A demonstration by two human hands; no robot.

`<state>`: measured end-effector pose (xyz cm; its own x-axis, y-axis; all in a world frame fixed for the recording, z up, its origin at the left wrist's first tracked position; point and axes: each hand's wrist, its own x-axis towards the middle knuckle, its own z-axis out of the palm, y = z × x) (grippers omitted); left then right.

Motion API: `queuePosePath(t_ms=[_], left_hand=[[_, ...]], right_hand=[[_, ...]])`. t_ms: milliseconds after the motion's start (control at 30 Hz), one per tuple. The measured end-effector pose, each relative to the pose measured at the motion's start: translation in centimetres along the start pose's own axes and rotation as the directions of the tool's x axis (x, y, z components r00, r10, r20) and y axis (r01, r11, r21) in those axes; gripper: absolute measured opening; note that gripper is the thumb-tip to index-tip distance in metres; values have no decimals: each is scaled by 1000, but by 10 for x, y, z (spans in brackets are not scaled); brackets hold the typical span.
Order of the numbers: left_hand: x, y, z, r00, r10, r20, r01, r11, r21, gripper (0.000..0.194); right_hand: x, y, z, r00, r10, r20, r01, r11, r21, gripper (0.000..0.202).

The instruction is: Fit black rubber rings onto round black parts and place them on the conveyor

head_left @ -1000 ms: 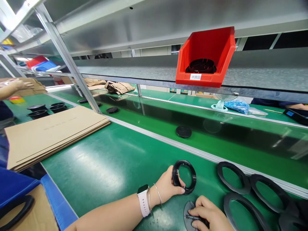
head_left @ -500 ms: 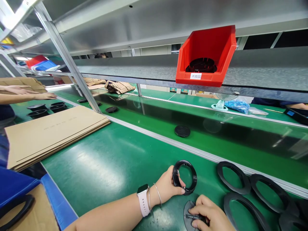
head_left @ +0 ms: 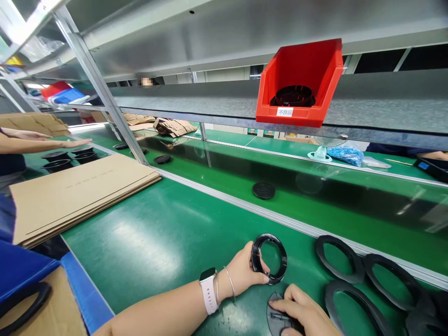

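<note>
My left hand [head_left: 249, 269] grips the left side of a glossy black ring [head_left: 283, 261], held tilted over the green table [head_left: 140, 242]. A watch and thin bangles are on that wrist. Just below and to the right, my right hand [head_left: 301, 310] holds a flat black disc [head_left: 275, 317] with a raised ridge on it; part of the disc is hidden under the fingers. The ring and the disc are apart. Several flat black rings [head_left: 356, 270] lie to the right of my right hand, some overlapping.
Black discs [head_left: 263, 190] lie on the green belt [head_left: 217, 179] behind a metal rail. A red bin [head_left: 297, 114] holding black parts sits above. Cardboard sheets [head_left: 84, 186] are stacked left, near another person's arms [head_left: 31, 141]. A blue box [head_left: 28, 266] stands lower left.
The fingers of my right hand have shifted slightly on the disc. The disc on the belt has moved a little to the left. The other person's hands at the left have moved.
</note>
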<state>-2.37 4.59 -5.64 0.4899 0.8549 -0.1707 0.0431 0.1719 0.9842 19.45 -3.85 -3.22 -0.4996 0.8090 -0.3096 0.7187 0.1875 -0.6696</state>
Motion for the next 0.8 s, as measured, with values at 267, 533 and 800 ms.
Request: queuePosePath(t_ms=[267,533,800], left_hand=[[2,-3,-2,1000,10,19,-10,1000,-5,59],[0,-3,0,1000,16,25,-16,1000,0,59],[-1,-2,1,999,4,40,-3,999,-32,58]], right_hand=[[4,0,6,995,84,-57,-84,996,2,52],[-2,-3,11,990,24,-139,-38,994,-99,42],[-3,19,27,937,-96,-337,43,986,-160,22]])
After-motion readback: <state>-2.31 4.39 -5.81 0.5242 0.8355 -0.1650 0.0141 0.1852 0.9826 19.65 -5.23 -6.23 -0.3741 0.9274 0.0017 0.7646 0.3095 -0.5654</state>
